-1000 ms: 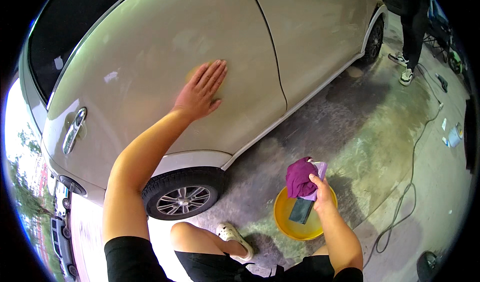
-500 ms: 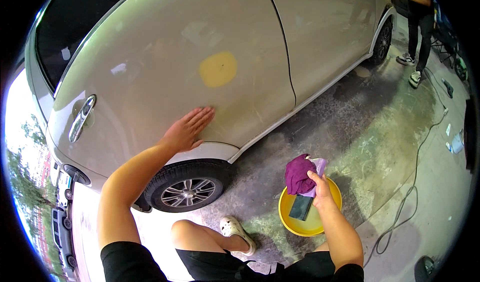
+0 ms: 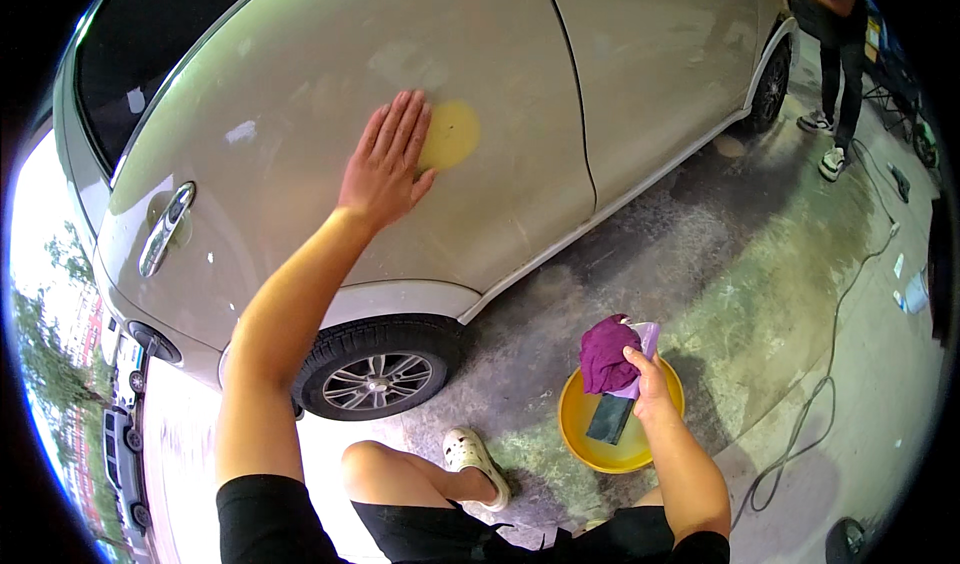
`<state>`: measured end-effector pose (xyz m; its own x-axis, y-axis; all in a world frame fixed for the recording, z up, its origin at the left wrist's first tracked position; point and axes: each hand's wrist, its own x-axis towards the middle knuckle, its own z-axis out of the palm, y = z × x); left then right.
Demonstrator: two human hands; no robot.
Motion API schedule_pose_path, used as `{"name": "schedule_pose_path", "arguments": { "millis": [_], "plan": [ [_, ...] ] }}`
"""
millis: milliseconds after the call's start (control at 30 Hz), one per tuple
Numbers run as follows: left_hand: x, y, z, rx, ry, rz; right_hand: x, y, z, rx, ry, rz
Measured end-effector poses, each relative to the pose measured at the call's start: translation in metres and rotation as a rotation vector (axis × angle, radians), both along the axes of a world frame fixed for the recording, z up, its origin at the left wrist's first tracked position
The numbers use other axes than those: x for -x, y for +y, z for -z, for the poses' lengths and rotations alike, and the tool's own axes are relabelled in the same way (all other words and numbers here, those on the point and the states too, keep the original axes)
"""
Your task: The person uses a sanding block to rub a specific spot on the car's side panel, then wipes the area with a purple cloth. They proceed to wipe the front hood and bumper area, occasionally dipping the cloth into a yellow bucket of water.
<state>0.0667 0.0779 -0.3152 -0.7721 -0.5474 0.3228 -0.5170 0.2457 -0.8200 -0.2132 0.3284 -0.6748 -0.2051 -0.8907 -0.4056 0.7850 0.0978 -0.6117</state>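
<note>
My left hand (image 3: 385,169) lies flat on the beige car door (image 3: 480,224), fingers stretched out. Its fingertips and thumb border a round yellow patch (image 3: 455,136) with a small dark dot. In my right hand (image 3: 652,382) is a bundled purple cloth (image 3: 606,356), together with a flat lilac piece (image 3: 650,338) and a dark rectangular sheet (image 3: 608,419) that hangs below them. The grip is partly hidden behind the bundle. These things are over a yellow basin (image 3: 568,439) with pale liquid on the floor.
A chrome door handle (image 3: 167,229) sits to the left, and a wheel (image 3: 378,382) is below the door. A cable (image 3: 832,364) snakes over the concrete at right. Another person (image 3: 840,59) stands at the car's far end, upper right.
My left hand has moved up the door, from below the yellow patch to its left edge. My right hand and its cloth have shifted slightly right and down.
</note>
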Motion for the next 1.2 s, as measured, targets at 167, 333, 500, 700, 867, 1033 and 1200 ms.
{"name": "schedule_pose_path", "arguments": {
  "millis": [167,333,500,700,867,1033,1200],
  "plan": [
    [-0.032,0.008,0.034,-0.053,-0.052,-0.057,0.0,0.001,0.007,0.026,-0.036,-0.029],
    [-0.062,0.016,0.05,-0.071,-0.144,-0.035,0.002,0.004,0.011,0.04,-0.041,-0.02],
    [-0.077,0.028,0.053,-0.132,-0.153,-0.036,0.006,0.007,0.002,0.054,-0.049,-0.025],
    [-0.049,0.015,0.019,-0.068,-0.158,-0.002,0.009,0.011,-0.012,0.022,-0.065,0.016],
    [-0.012,0.003,0.005,-0.035,-0.123,0.031,0.012,0.006,-0.006,0.003,-0.017,0.044],
    [-0.044,0.011,0.015,-0.069,-0.176,-0.001,0.011,0.007,-0.009,0.022,-0.052,-0.007],
    [-0.049,0.021,0.015,-0.145,-0.163,-0.017,0.012,0.012,-0.006,-0.011,-0.03,0.038]
  ]
}}
